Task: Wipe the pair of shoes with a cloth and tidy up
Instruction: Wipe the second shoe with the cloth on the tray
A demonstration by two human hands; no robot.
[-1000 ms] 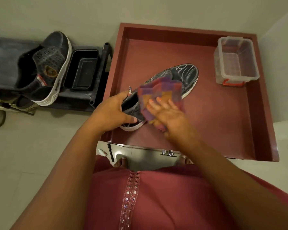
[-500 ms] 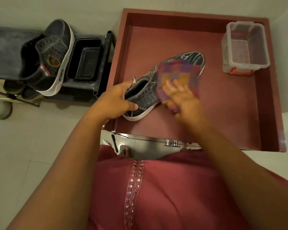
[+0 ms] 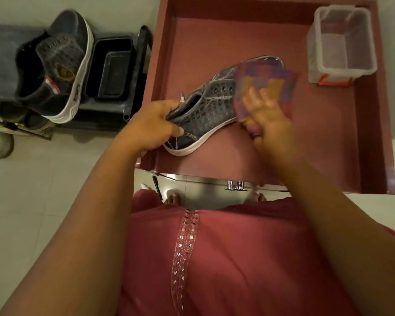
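Shoe (image 3: 205, 110) heel gripped by left hand (image 3: 151, 126), cloth (image 3: 266, 85) under right hand (image 3: 268, 119)

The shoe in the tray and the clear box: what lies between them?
In the head view, the cloth overhangs the shoe toe on that side; beyond it only bare tray floor reaches the box.

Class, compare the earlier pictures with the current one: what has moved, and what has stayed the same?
The right hand has swept the checked cloth along the shoe from near the heel to the toe. The left hand keeps its grip on the heel opening. The clear bin and the second shoe have not moved.
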